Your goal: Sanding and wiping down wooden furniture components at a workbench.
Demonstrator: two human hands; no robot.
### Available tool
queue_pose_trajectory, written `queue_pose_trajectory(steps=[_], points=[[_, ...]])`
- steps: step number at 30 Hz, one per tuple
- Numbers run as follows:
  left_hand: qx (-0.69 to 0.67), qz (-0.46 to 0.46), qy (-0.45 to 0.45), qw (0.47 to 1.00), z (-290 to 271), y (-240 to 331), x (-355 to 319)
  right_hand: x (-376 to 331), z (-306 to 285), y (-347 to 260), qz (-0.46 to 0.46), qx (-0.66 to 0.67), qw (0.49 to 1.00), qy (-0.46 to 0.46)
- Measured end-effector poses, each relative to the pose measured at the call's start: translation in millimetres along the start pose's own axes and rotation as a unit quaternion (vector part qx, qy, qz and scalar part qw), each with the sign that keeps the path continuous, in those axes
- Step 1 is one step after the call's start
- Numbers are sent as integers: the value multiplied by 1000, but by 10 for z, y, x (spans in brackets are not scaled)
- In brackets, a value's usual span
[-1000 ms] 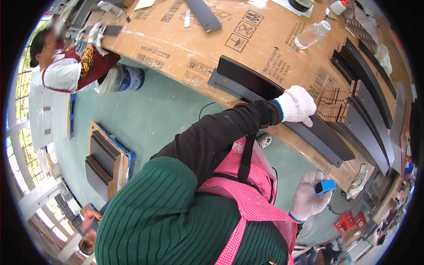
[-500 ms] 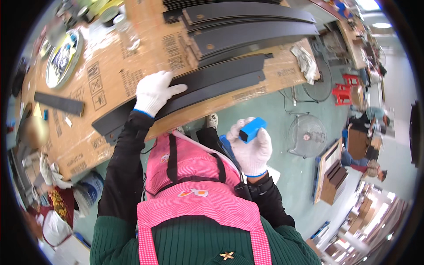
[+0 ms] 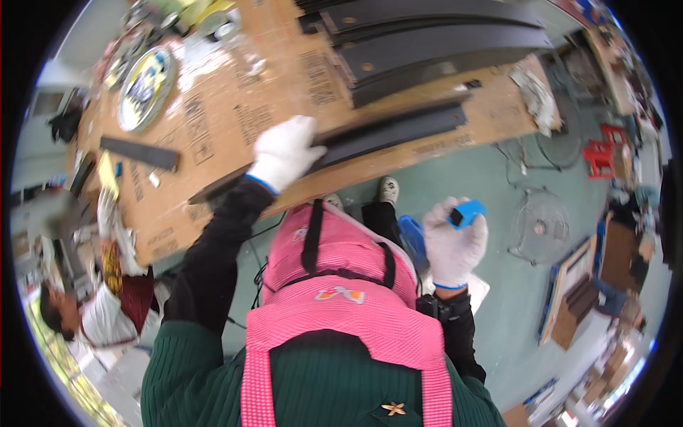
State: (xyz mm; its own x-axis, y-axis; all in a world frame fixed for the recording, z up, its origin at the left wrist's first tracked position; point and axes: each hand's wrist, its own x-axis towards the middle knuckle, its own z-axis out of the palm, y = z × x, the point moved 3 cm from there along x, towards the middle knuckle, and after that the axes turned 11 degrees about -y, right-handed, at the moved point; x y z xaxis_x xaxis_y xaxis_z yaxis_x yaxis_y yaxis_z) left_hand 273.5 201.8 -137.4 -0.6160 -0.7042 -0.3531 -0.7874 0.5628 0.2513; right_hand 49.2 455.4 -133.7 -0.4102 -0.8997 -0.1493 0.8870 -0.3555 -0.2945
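Observation:
My left hand (image 3: pixel 286 151), in a white knit glove, grips a long dark board (image 3: pixel 388 136) along the table's near edge. The board now stands tilted, so a narrow face shows, and the thumb lies along its near side. The fingertips behind it are partly hidden. My right hand (image 3: pixel 455 249), also gloved in white, is off the table to the right. It is closed around a small blue block (image 3: pixel 469 212) with a dark end, held up between thumb and fingers.
Stacked dark boards (image 3: pixel 441 50) fill the table's far right, with a white rag (image 3: pixel 535 99) beside them. A short dark strip (image 3: pixel 139 152) and an oval tray (image 3: pixel 147 89) lie to the left. A floor fan (image 3: pixel 539 226) stands right; a co-worker's gloved hand (image 3: pixel 107 213) is at far left.
The long board has gone from lying nearly flat to tilted up in my left hand. My right hand still holds the blue block, and the whole view has shifted.

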Motion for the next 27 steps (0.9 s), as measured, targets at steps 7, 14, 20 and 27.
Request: queue_pose_trajectory(steps=[7,14,20,27], points=[[-15,49,219,974,325,404,-298,223,76,-59,86,-27,994,-56],[-292,61,-133,945,-83,122,-450,663,407,-4,98,-27,976,-191],[-514,41,-252,819,-129,289,-507,1065,704,184,-1,-1,977,-212],[-604,50,-271,748,-205,762,-809,1281,837,141,-48,-71,956,-281]])
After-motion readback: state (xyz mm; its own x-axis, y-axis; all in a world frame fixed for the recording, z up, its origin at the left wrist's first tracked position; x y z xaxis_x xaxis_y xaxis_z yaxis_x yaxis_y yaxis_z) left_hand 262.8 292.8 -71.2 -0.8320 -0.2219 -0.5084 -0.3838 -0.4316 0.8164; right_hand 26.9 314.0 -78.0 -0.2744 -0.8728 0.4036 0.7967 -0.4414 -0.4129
